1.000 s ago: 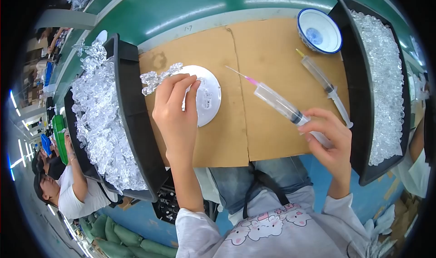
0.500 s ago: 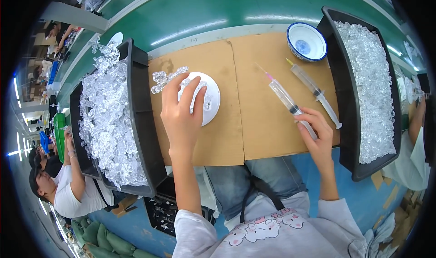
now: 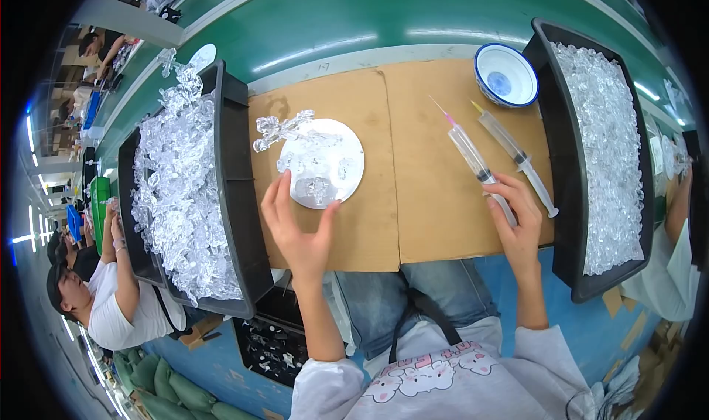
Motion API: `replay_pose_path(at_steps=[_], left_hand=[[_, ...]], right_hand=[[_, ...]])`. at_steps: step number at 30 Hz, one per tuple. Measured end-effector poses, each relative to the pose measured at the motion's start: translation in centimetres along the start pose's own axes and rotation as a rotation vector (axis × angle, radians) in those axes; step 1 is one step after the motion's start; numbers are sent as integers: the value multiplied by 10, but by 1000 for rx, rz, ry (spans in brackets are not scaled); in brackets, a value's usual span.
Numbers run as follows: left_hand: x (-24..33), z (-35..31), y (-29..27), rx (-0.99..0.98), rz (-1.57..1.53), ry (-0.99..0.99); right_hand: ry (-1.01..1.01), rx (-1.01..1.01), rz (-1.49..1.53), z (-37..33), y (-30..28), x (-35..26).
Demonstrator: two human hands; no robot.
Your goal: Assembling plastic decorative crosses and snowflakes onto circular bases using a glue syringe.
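A white round plate (image 3: pixel 350 143) lies on the brown cardboard sheet, with several clear plastic pieces (image 3: pixel 316 189) on it. Some of them reach past its left rim. My left hand (image 3: pixel 299 231) is at the plate's near edge, thumb and fingers spread apart with nothing between them. In my right hand (image 3: pixel 517 217) is a syringe (image 3: pixel 465 150) with a pink-hubbed needle, its tip pointing away from me and slightly left. A second syringe (image 3: pixel 509 143), with a yellow hub, lies on the cardboard just right of it.
A black bin (image 3: pixel 240 191) heaped with clear plastic pieces stands at the left. Another black bin (image 3: pixel 565 220) full of small clear pieces stands at the right. Beside it at the back is a blue-rimmed white bowl (image 3: pixel 484 73). A co-worker (image 3: pixel 111 302) sits at far left.
My left hand has drawn back toward me from over the plate, and its fingers are spread. My right hand still holds the syringe in nearly the same place.
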State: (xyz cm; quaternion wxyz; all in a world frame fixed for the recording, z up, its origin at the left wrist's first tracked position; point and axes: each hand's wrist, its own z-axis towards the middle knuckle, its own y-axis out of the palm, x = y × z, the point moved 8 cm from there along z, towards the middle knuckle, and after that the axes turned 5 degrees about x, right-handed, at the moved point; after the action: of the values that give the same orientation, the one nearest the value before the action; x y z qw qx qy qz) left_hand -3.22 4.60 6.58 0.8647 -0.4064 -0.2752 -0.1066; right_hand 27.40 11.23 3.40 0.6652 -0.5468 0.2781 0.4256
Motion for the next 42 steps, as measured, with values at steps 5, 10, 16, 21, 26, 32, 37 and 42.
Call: replay_pose_path(at_steps=[5,10,16,21,26,32,37,42], left_hand=[[-6,-7,21,-77,41,-50],[-23,-6,19,-91,86,-118],[19,41,-15,-194,174,38],[14,196,-59,175,333,182],[-146,333,-37,-7,723,-8],[-270,381,-1,-150,764,-220],[-294,402,13,-171,584,-391],[-295,388,35,-156,527,-286]], right_hand=[[-18,26,-9,1,0,6],[-33,43,6,1,-2,5],[44,52,21,-5,-4,25],[34,70,9,-6,-8,32],[-28,43,57,-5,-3,20],[79,69,77,-7,-7,24],[84,69,38,-6,-9,23],[49,81,48,0,-7,16]])
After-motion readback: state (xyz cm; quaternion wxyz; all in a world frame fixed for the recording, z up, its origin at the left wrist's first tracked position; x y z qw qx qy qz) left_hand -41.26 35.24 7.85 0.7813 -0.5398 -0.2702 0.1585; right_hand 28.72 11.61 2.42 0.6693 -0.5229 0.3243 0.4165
